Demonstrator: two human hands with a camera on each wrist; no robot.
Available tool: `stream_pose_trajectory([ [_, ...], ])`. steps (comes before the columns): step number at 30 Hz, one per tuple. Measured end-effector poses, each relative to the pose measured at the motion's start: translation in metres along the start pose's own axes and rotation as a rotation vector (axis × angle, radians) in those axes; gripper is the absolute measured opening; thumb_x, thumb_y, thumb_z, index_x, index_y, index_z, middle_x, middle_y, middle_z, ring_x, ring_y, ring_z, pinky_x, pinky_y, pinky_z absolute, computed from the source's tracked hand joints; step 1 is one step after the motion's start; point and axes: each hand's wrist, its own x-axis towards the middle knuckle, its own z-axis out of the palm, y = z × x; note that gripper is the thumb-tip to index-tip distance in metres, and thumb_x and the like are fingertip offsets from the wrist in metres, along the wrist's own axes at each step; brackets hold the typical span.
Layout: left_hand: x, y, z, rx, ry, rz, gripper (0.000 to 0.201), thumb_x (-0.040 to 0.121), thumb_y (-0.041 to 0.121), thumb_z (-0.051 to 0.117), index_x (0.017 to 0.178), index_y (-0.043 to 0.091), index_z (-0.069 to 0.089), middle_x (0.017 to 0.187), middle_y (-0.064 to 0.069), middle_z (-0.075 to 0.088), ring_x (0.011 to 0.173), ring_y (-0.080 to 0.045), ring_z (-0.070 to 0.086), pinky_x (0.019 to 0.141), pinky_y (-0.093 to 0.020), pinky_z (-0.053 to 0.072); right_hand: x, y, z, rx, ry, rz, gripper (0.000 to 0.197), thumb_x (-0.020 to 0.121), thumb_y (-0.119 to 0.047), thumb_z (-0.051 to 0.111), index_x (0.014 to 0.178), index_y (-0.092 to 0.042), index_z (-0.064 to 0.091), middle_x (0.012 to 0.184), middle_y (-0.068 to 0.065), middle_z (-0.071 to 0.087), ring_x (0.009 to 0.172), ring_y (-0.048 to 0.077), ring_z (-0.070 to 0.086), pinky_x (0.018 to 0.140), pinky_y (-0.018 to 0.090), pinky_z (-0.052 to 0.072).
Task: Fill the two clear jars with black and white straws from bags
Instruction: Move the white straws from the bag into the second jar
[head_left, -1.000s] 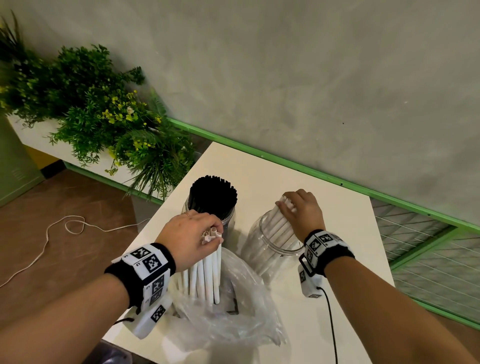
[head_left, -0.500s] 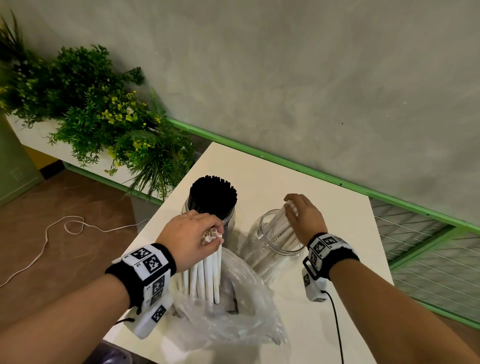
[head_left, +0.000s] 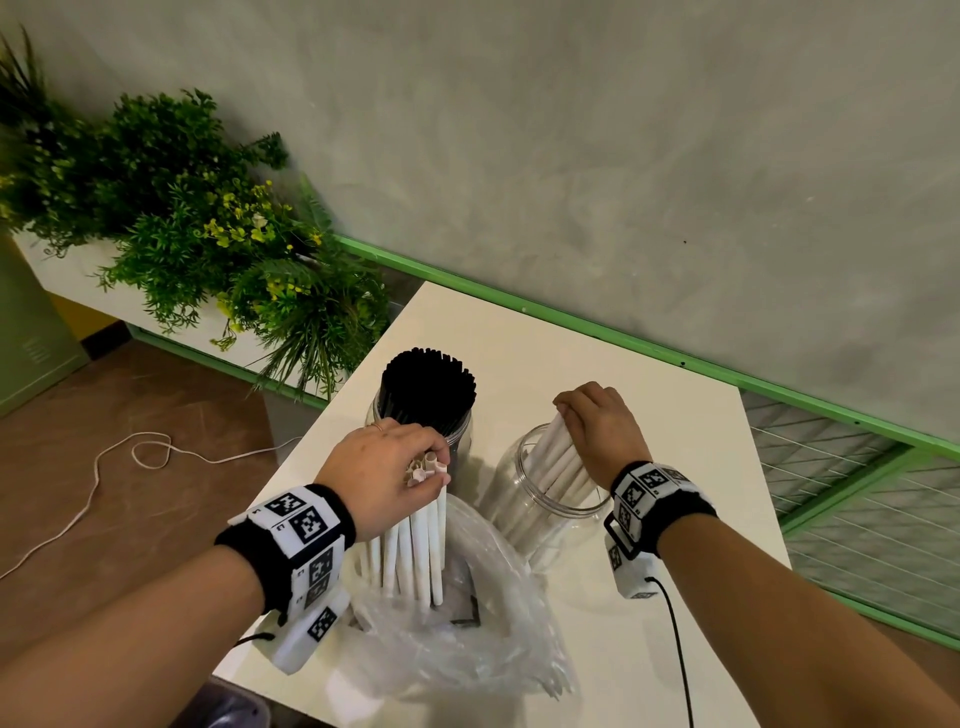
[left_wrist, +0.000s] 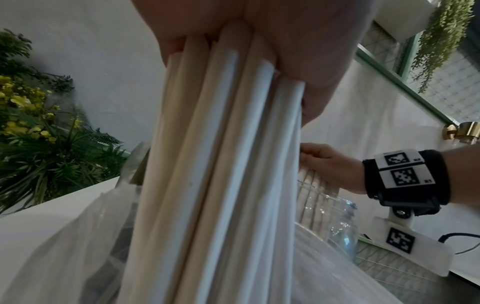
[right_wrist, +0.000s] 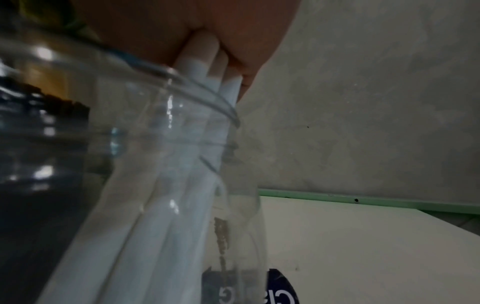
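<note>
Right hand (head_left: 602, 431) lowered, gripping white straws (head_left: 558, 462).

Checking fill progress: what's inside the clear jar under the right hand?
The clear plastic jar holds a slanted bundle of white straws, their tops gripped by the right hand. Roughly half its mouth looks empty. The hand hides the straw tips.

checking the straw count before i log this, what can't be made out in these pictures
- How many white straws remain in the plastic bag: head view, crumpled film blurs them.
- Fingertips of the left hand: head view, turned away; left wrist view, behind its bundle of white straws.
- Label on the clear jar: right wrist view, cut off by the bottom edge.
- Base of the black-straw jar: head view, behind the left hand.
</note>
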Motion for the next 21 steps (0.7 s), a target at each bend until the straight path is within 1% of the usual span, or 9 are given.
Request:
stream_pose_trajectory([
  [2, 0.000, 0.001, 0.000, 0.001, -0.001, -0.003, 0.035, 0.077, 0.058, 0.035, 0.092, 0.036, 0.057, 0.086, 0.016, 0.063, 0.084, -0.010, 0.053, 0.070, -0.023, 0.035, -0.001, 0.000, -0.001, 0.024, 0.018, 0.023, 0.026, 0.095, -0.023, 0.048, 0.108, -0.010, 0.066, 0.102, 0.007, 0.060, 0.094, 0.028, 0.052, 0.080, 0.038, 0.047],
  [5, 0.000, 0.001, 0.000, 0.003, -0.005, -0.001, 0.035, 0.077, 0.058, 0.035, 0.093, 0.036, 0.057, 0.086, 0.016, 0.063, 0.084, -0.010, 0.053, 0.070, -0.023, 0.034, -0.003, 0.003, -0.001, 0.018, -0.019, 0.008, 0.020, 0.094, -0.019, 0.056, 0.109, -0.011, 0.066, 0.104, 0.007, 0.060, 0.095, 0.029, 0.053, 0.082, 0.042, 0.048],
  [9, -0.001, 0.002, 0.000, -0.022, -0.003, -0.009, 0.036, 0.076, 0.059, 0.035, 0.092, 0.036, 0.058, 0.086, 0.016, 0.063, 0.084, -0.009, 0.052, 0.072, -0.022, 0.037, -0.005, 0.001, -0.006, -0.032, -0.084, 0.079, 0.029, 0.096, -0.028, 0.050, 0.122, -0.020, 0.060, 0.120, 0.006, 0.054, 0.110, 0.029, 0.047, 0.093, 0.042, 0.040],
  [12, -0.001, 0.001, -0.002, -0.044, -0.024, -0.010, 0.038, 0.074, 0.061, 0.036, 0.093, 0.037, 0.058, 0.089, 0.017, 0.063, 0.087, -0.008, 0.051, 0.074, -0.024, 0.039, -0.009, -0.020, -0.021, -0.027, 0.076, 0.103, 0.034, 0.095, -0.031, 0.038, 0.118, -0.022, 0.062, 0.122, 0.003, 0.055, 0.116, 0.023, 0.038, 0.095, 0.041, 0.031],
  [15, 0.000, 0.001, -0.004, -0.070, -0.030, -0.007, 0.044, 0.071, 0.065, 0.036, 0.094, 0.036, 0.060, 0.092, 0.019, 0.063, 0.089, -0.007, 0.050, 0.071, -0.019, 0.034, -0.024, -0.062, -0.030, 0.216, 0.269, 0.027, 0.031, 0.095, -0.023, 0.039, 0.111, -0.014, 0.064, 0.112, 0.003, 0.057, 0.107, 0.019, 0.045, 0.092, 0.029, 0.036],
  [16, 0.000, 0.001, -0.004, -0.071, -0.028, -0.007, 0.046, 0.070, 0.067, 0.037, 0.094, 0.036, 0.060, 0.092, 0.020, 0.063, 0.089, -0.006, 0.049, 0.070, -0.015, 0.032, -0.033, -0.078, -0.029, 0.355, 0.234, 0.026, 0.029, 0.095, -0.019, 0.042, 0.113, -0.012, 0.063, 0.110, 0.001, 0.056, 0.104, 0.015, 0.048, 0.091, 0.025, 0.039],
  [18, 0.000, 0.001, -0.003, -0.079, -0.029, -0.004, 0.049, 0.068, 0.070, 0.040, 0.096, 0.036, 0.061, 0.093, 0.021, 0.063, 0.089, -0.005, 0.049, 0.070, -0.009, 0.031, -0.051, -0.109, -0.023, 0.630, -0.005, 0.099, 0.036, 0.091, -0.014, 0.048, 0.127, -0.015, 0.052, 0.116, -0.005, 0.050, 0.106, 0.006, 0.050, 0.090, 0.023, 0.045],
  [19, 0.000, 0.000, -0.003, -0.085, -0.037, 0.002, 0.050, 0.068, 0.071, 0.042, 0.097, 0.035, 0.061, 0.094, 0.020, 0.063, 0.090, -0.005, 0.050, 0.072, -0.011, 0.037, -0.059, -0.123, -0.018, 0.730, -0.175, 0.154, 0.047, 0.089, -0.014, 0.052, 0.134, -0.020, 0.043, 0.122, -0.008, 0.045, 0.111, 0.001, 0.048, 0.092, 0.023, 0.046],
  [21, 0.001, -0.002, -0.003, -0.092, -0.059, 0.020, 0.051, 0.067, 0.071, 0.046, 0.101, 0.035, 0.059, 0.098, 0.020, 0.063, 0.093, -0.005, 0.053, 0.078, -0.026, 0.047, -0.067, -0.139, -0.004, 0.871, -0.442, 0.235, 0.069, 0.086, -0.011, 0.062, 0.142, -0.028, 0.026, 0.134, -0.011, 0.039, 0.123, -0.001, 0.041, 0.099, 0.025, 0.041],
])
